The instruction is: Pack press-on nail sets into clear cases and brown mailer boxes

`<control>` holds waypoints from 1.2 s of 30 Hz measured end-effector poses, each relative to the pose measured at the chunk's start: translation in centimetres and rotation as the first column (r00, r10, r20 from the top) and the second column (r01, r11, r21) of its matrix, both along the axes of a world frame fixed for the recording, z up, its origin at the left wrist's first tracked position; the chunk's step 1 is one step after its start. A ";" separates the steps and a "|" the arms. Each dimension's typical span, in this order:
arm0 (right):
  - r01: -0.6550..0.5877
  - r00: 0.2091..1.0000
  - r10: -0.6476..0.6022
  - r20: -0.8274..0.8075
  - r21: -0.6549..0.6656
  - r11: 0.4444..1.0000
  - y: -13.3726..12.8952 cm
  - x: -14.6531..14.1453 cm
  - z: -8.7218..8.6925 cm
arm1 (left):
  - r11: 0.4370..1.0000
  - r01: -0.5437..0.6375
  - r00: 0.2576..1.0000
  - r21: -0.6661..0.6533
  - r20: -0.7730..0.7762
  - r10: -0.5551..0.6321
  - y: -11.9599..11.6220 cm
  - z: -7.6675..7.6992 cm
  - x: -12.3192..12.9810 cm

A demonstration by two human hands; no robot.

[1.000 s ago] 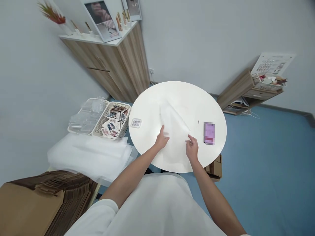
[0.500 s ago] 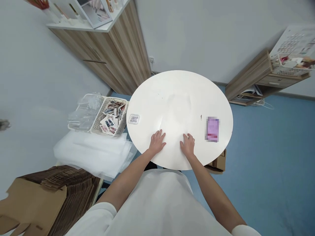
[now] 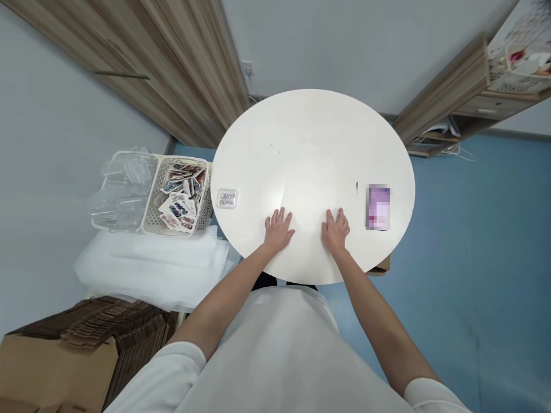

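Observation:
My left hand [image 3: 278,230] rests palm down on the white round table [image 3: 307,137], fingers spread, nothing in it. To its right, my right hand [image 3: 336,230] lies on the same tabletop near the front edge, fingers stretched forward and holding nothing. At the table's left side sits a small clear plastic case [image 3: 227,198] with several small round shapes in it. Beyond my right hand, toward the right rim, lies a purple and pink item [image 3: 378,207], blurred by pixelation so that its kind is hidden. A small dark mark [image 3: 356,186] shows beside it.
Left of the table stand a white basket [image 3: 202,221] of printed cards and another holding clear plastic packaging [image 3: 124,198]. White sheets [image 3: 146,264] and stacked flat cardboard [image 3: 55,367] lie nearer me. Wooden cabinets [image 3: 181,63] and a shelf unit [image 3: 447,97] stand behind.
My view has tilted downward and come closer, so the table looks larger. Both hands stay on the tabletop; the right hand's fingers are now straighter. The case and purple item keep their places.

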State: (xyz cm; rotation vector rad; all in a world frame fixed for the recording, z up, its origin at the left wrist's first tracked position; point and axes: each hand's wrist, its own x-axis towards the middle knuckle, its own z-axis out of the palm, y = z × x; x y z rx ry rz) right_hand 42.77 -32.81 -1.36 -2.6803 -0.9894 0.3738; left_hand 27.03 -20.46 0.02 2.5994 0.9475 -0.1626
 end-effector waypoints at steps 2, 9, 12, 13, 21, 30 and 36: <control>0.033 0.999 -0.033 0.005 0.014 0.999 0.0 -0.5 0.3 | 1.000 0.002 1.000 -0.013 0.028 -0.001 -0.2 0.0 -0.3; 0.050 0.999 -0.048 -0.015 0.184 0.982 2.1 -4.9 2.2 | 0.998 0.021 0.990 -0.059 0.137 -0.012 0.5 0.5 -3.0; -0.007 0.990 0.045 -0.135 0.270 0.963 4.3 -7.9 3.0 | 0.995 -0.044 0.979 -0.086 0.193 0.060 2.2 0.9 -5.8; -0.023 0.976 0.087 -0.201 0.302 0.953 5.2 -8.8 3.2 | 0.991 -0.085 0.971 -0.103 0.216 0.106 3.0 1.1 -6.9; 0.163 0.606 0.165 -0.778 0.325 0.932 13.3 -14.6 3.9 | 0.796 -0.469 0.728 -0.382 0.343 0.594 12.1 1.4 -13.5; 0.231 0.437 0.173 -0.883 0.296 0.927 17.8 -17.9 2.9 | 0.574 -0.467 0.567 -0.673 0.271 0.778 14.4 -0.1 -13.8; 0.179 0.478 0.191 -0.858 0.307 0.935 18.3 -18.0 2.9 | 0.610 -0.508 0.614 -0.609 0.241 0.752 14.4 -0.2 -13.5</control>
